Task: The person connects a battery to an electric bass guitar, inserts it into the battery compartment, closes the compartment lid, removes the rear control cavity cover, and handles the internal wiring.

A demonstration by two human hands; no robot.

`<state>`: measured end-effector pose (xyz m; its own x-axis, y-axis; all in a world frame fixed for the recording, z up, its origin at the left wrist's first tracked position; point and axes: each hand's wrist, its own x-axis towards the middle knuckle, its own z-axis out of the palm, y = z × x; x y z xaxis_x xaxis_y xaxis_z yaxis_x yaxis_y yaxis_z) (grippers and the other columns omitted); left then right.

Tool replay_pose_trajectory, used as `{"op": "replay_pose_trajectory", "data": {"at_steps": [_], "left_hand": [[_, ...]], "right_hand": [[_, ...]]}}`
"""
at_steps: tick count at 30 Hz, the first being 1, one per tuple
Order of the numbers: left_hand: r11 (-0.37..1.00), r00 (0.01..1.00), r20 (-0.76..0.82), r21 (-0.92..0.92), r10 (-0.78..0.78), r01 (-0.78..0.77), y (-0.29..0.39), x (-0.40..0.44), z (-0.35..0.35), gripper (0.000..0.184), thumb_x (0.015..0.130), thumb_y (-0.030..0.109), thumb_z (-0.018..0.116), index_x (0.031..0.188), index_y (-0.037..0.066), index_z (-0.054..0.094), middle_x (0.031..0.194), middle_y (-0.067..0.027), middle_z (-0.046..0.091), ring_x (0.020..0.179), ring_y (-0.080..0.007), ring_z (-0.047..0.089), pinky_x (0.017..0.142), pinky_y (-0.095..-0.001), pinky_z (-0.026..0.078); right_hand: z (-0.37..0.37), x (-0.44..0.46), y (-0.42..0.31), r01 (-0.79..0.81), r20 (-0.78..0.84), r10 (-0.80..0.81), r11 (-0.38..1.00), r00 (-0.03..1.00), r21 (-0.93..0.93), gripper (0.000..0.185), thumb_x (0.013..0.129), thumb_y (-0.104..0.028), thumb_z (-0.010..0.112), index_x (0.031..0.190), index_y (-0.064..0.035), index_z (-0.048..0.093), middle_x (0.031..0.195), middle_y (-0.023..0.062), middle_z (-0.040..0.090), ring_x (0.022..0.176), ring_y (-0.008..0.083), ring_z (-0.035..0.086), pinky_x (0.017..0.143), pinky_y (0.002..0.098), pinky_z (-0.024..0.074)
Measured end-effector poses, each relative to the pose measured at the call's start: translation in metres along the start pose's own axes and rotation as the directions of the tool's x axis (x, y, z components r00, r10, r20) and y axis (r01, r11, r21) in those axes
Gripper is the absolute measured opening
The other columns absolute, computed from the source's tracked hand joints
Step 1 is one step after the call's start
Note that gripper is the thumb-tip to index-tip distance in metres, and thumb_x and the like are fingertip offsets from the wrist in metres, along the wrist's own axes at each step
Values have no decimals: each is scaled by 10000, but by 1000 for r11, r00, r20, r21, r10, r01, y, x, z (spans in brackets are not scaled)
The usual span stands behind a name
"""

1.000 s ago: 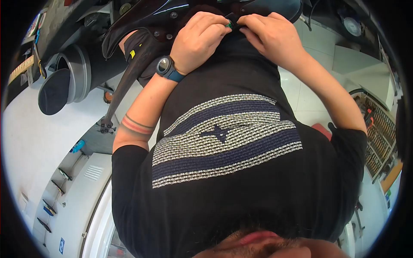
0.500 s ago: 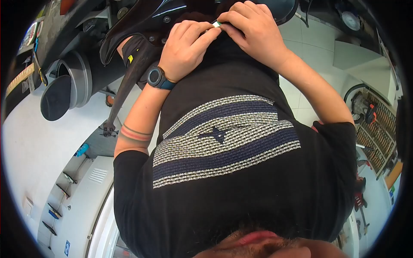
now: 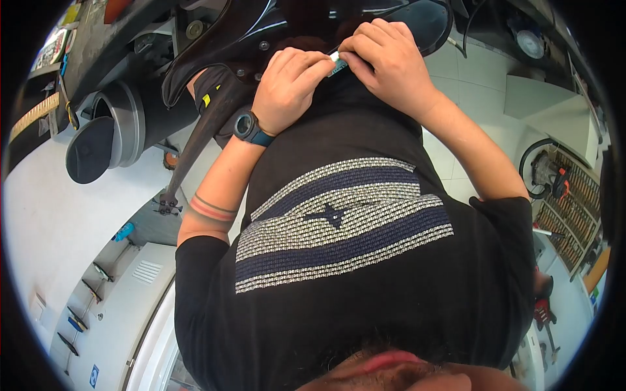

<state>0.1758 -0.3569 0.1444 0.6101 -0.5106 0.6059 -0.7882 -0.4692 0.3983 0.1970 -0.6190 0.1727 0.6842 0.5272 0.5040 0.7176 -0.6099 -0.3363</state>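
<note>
A small white-and-green object [image 3: 336, 63], too small to name, is between the fingertips of both hands, just in front of the black shirt's lower edge. My left hand [image 3: 287, 88], with a dark watch on its wrist, has thumb and fingers pinched at the object's left side. On the other side, my right hand [image 3: 386, 62] pinches its upper right end between thumb and bent fingers. A glossy black panel [image 3: 300, 23] with round fasteners lies just beyond the hands.
At left is a grey cylindrical container [image 3: 124, 124] with a dark round end. A white cabinet [image 3: 147, 267] stands lower left. To the right are a rack of small parts [image 3: 567, 208], a black wheel-like ring [image 3: 527, 163] and a light-coloured box [image 3: 554, 111].
Both hands have shifted lower in the view, away from the panel, with the small object between them. More of its white and green surface shows than a second ago.
</note>
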Motion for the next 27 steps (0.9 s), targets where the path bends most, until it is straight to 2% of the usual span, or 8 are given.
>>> {"op": "replay_pose_trajectory", "data": {"at_steps": [4,5,9,11,15,18,21,27], "left_hand": [[1000,1000,25,15,-14,13,1,0,-1,425,884,-84,849,1278,67,799,1202,-75,822,1016,-301,767,886,-424,588],[999,999,43,43,-1,0,-2,-5,2,458,891,-15,897,1325,91,800,1234,-51,811,1074,-290,756,918,-434,575],[988,999,31,152,-21,16,12,3,-1,518,880,108,973,1366,130,794,1294,-19,799,1153,-267,736,964,-445,550],[976,998,26,213,-59,52,15,2,-2,554,870,158,1003,1379,144,786,1321,-7,793,1193,-257,726,985,-448,538],[987,1000,21,158,-4,1,6,-3,3,569,878,124,997,1396,130,762,1322,-11,800,1164,-262,740,988,-447,538],[995,999,-4,89,51,-51,1,-4,7,567,886,87,985,1401,120,750,1309,-20,805,1131,-267,753,990,-447,544],[996,997,-41,61,62,-60,-2,-5,9,553,891,43,964,1395,115,749,1284,-27,806,1106,-272,761,991,-444,551],[986,999,-29,164,26,-20,7,1,11,573,846,18,957,1371,123,753,1237,-14,802,1100,-259,762,984,-435,538]], "right_hand": [[-3,3,1,40,27,-39,999,999,-19,118,1016,-189,843,1050,-115,759,1034,7,700,1014,228,681,941,414,500],[-4,4,-1,38,31,-37,999,999,-34,122,1012,-189,844,1044,-112,755,1036,8,700,1013,228,680,940,415,501],[-2,6,-9,-10,16,11,998,1000,-62,141,1005,-201,849,1033,-105,749,1014,13,706,989,234,682,917,417,497],[-5,1,-18,-99,10,101,991,995,-92,152,1003,-208,858,1035,-103,753,993,15,711,977,236,689,899,416,490],[0,-9,-37,-244,-21,244,969,970,-27,164,1009,-217,873,1025,-104,756,970,14,733,955,236,711,873,416,478],[0,-10,-38,-348,19,348,934,937,84,177,1012,-225,884,1024,-101,757,979,9,751,945,236,727,865,423,481],[-2,-11,-41,-369,47,366,923,929,114,166,1024,-224,874,1036,-100,764,965,13,759,929,243,739,850,423,484],[6,-12,-34,-293,-54,294,956,954,23,127,1037,-208,854,1035,-105,780,955,14,765,920,245,749,832,412,484]]}}
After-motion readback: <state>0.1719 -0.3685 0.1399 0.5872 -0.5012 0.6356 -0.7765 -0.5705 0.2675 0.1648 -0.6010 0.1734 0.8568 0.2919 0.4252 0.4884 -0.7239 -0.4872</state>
